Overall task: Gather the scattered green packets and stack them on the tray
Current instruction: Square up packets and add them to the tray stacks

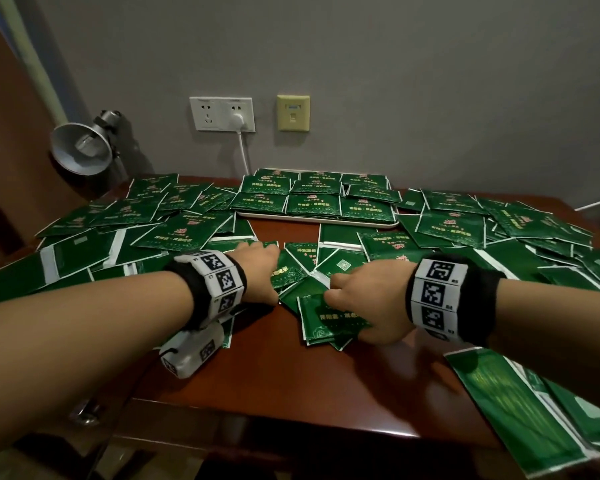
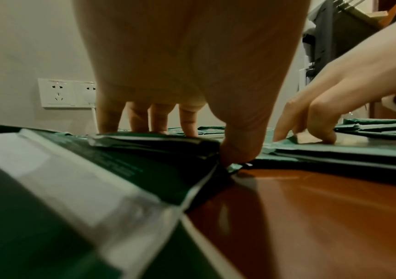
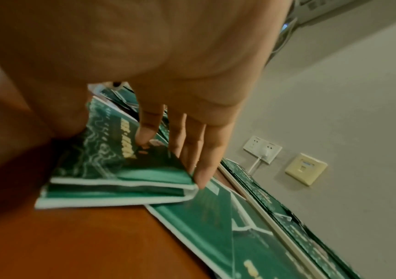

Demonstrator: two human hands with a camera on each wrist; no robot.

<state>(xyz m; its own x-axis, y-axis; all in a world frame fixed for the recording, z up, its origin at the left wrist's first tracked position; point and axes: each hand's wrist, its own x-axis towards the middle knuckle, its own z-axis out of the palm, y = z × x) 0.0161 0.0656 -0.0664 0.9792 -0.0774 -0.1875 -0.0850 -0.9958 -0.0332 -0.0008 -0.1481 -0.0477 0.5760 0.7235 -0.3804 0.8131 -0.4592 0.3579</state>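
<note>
Green packets [image 1: 451, 226] lie scattered across the brown table. At the back centre a white tray [image 1: 312, 220] carries rows of stacked packets [image 1: 312, 199]; its rim [image 3: 263, 213] also shows in the right wrist view. My left hand [image 1: 269, 271] arches over a small pile [image 2: 156, 145], with fingertips [image 2: 159, 128] behind it and the thumb at its near corner. Just to the right, my right hand [image 1: 343, 299] holds a short stack [image 3: 120, 188] between thumb and fingers [image 3: 201, 177], the index pressing on top. That stack [image 1: 326, 320] sits at the table's middle.
A clamp lamp [image 1: 80, 150] stands at the back left. Wall sockets [image 1: 222, 114] with a plugged cord sit behind the tray. Bare wood [image 1: 291, 382] lies between my hands and the front edge. More packets [image 1: 534, 410] overhang the front right corner.
</note>
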